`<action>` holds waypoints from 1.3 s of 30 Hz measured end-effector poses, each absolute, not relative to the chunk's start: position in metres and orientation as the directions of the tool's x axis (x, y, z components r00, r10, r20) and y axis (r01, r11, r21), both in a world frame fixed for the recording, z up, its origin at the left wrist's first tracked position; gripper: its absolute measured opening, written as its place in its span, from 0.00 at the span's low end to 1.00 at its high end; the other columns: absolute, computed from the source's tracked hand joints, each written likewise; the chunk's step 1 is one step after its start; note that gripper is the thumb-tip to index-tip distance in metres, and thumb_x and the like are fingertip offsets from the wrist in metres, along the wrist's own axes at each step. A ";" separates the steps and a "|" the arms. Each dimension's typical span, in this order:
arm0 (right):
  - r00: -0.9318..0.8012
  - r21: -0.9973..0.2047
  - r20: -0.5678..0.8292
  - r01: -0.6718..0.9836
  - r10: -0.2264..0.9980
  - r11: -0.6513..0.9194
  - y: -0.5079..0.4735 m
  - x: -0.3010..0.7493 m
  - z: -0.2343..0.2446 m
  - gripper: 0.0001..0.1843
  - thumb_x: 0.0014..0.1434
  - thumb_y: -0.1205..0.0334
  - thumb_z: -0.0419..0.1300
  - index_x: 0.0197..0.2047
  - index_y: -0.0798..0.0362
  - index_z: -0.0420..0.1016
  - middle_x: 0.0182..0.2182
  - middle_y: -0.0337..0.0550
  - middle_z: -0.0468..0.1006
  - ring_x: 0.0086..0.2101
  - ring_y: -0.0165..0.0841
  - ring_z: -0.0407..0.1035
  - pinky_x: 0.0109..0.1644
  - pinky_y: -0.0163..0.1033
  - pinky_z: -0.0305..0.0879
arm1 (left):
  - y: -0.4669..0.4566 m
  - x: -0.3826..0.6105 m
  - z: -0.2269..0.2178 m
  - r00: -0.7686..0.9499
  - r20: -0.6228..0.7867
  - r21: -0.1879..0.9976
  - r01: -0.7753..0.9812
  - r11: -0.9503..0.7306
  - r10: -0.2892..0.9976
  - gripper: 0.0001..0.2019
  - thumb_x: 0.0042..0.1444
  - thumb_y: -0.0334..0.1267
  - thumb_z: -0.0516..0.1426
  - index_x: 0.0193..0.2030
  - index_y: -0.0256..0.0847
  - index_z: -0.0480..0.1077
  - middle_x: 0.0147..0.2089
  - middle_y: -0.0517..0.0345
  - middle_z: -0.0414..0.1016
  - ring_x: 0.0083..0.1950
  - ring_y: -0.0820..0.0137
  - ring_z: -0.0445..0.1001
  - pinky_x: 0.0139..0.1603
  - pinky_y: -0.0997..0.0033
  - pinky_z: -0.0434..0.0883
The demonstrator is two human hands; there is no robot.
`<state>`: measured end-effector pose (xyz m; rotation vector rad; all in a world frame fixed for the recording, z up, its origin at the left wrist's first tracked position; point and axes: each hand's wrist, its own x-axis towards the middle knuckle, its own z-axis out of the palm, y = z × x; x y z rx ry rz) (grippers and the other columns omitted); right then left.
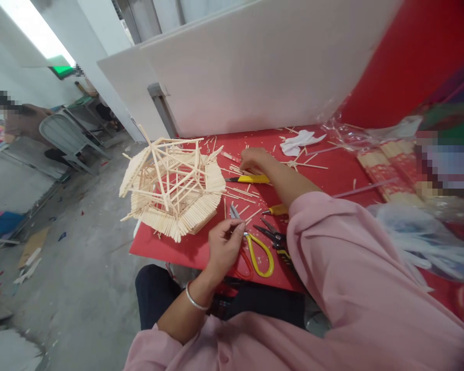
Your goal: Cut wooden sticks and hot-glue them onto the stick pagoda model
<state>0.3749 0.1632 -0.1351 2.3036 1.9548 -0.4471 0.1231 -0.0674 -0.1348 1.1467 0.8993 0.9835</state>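
Note:
My left hand [225,244], with a silver bangle at the wrist, is above the table's front edge, thumb and fingertips pinched together. Whatever may be between them is too small to make out. Just beside it lie scissors [260,256] with yellow and red handles. Farther back, my right hand [254,158] reaches down with curled fingers to a pile of thin wooden sticks [237,170]; its fingertips are partly hidden. On the left stands a round, open framework of wooden sticks [178,219], its flared rim made of many sticks side by side.
A yellow cutter [253,179] and black-jawed pliers [276,238] lie on the red table [158,250]. Behind are a white tissue [299,141] and a leaning white board [255,72]. Plastic-wrapped stick bundles [388,167] are at right. A person [27,123] sits far left.

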 end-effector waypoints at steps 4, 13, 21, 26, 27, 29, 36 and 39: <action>0.176 -0.175 -0.274 0.958 0.946 -0.228 0.167 0.376 -0.139 0.18 0.39 0.64 0.70 0.36 0.62 0.82 0.33 0.60 0.80 0.39 0.47 0.73 0.43 0.45 0.66 | -0.067 0.123 -0.133 0.321 -0.062 0.981 -0.152 0.116 0.945 0.17 0.52 0.51 0.65 0.36 0.36 0.77 0.28 0.59 0.74 0.24 0.75 0.72 0.25 0.75 0.74; 0.192 -0.580 0.152 0.812 0.970 -0.070 0.145 0.409 -0.128 0.18 0.59 0.58 0.56 0.48 0.57 0.77 0.43 0.51 0.80 0.42 0.36 0.70 0.47 0.38 0.64 | -0.072 0.125 -0.127 0.331 -0.048 0.983 -0.152 0.103 0.943 0.16 0.51 0.49 0.65 0.36 0.37 0.76 0.28 0.58 0.75 0.24 0.74 0.71 0.23 0.74 0.73; 0.402 -0.826 0.289 0.563 0.869 0.014 0.098 0.403 -0.136 0.15 0.60 0.50 0.58 0.33 0.55 0.72 0.32 0.49 0.78 0.38 0.36 0.70 0.47 0.43 0.66 | -0.082 0.118 -0.121 0.348 0.057 0.994 -0.103 -0.022 0.936 0.11 0.57 0.44 0.61 0.36 0.38 0.77 0.28 0.58 0.75 0.26 0.74 0.72 0.28 0.75 0.71; 0.474 -0.900 0.373 0.396 0.798 0.185 0.072 0.384 -0.065 0.15 0.69 0.51 0.46 0.44 0.52 0.66 0.44 0.50 0.77 0.44 0.29 0.69 0.54 0.41 0.65 | -0.093 0.105 -0.110 0.310 0.248 0.967 -0.022 -0.254 0.918 0.10 0.61 0.43 0.59 0.37 0.39 0.78 0.31 0.56 0.76 0.30 0.73 0.74 0.33 0.74 0.71; 0.438 -0.909 0.366 0.358 0.821 0.214 0.058 0.377 -0.048 0.16 0.70 0.50 0.45 0.45 0.52 0.65 0.40 0.46 0.77 0.40 0.28 0.70 0.51 0.40 0.68 | -0.096 0.102 -0.107 0.299 0.296 0.952 -0.015 -0.305 0.907 0.10 0.61 0.42 0.58 0.38 0.39 0.78 0.32 0.56 0.77 0.33 0.72 0.74 0.36 0.73 0.71; 0.293 -0.928 0.318 0.291 0.902 0.232 0.017 0.357 -0.026 0.19 0.69 0.44 0.48 0.44 0.51 0.67 0.31 0.39 0.74 0.31 0.26 0.71 0.41 0.37 0.71 | -0.100 0.098 -0.100 0.246 0.352 0.935 -0.057 -0.349 0.903 0.10 0.62 0.43 0.59 0.40 0.40 0.78 0.38 0.54 0.79 0.39 0.71 0.76 0.43 0.72 0.72; -0.310 -0.990 -0.122 0.104 0.943 -0.093 -0.149 0.228 -0.080 0.27 0.59 0.34 0.58 0.35 0.52 0.69 0.19 0.32 0.66 0.15 0.23 0.59 0.15 0.30 0.54 | -0.108 0.078 -0.077 0.458 0.108 0.861 -0.488 0.148 0.883 0.24 0.51 0.55 0.66 0.46 0.39 0.74 0.38 0.54 0.80 0.36 0.71 0.78 0.34 0.74 0.73; -0.226 -0.989 -0.075 -0.108 0.971 -0.101 -0.183 0.187 -0.108 0.26 0.58 0.35 0.61 0.32 0.52 0.68 0.19 0.32 0.64 0.16 0.21 0.56 0.15 0.29 0.51 | -0.114 0.060 -0.068 0.535 0.044 0.824 -0.496 0.272 0.844 0.20 0.53 0.55 0.65 0.37 0.37 0.72 0.24 0.62 0.72 0.24 0.74 0.73 0.20 0.79 0.64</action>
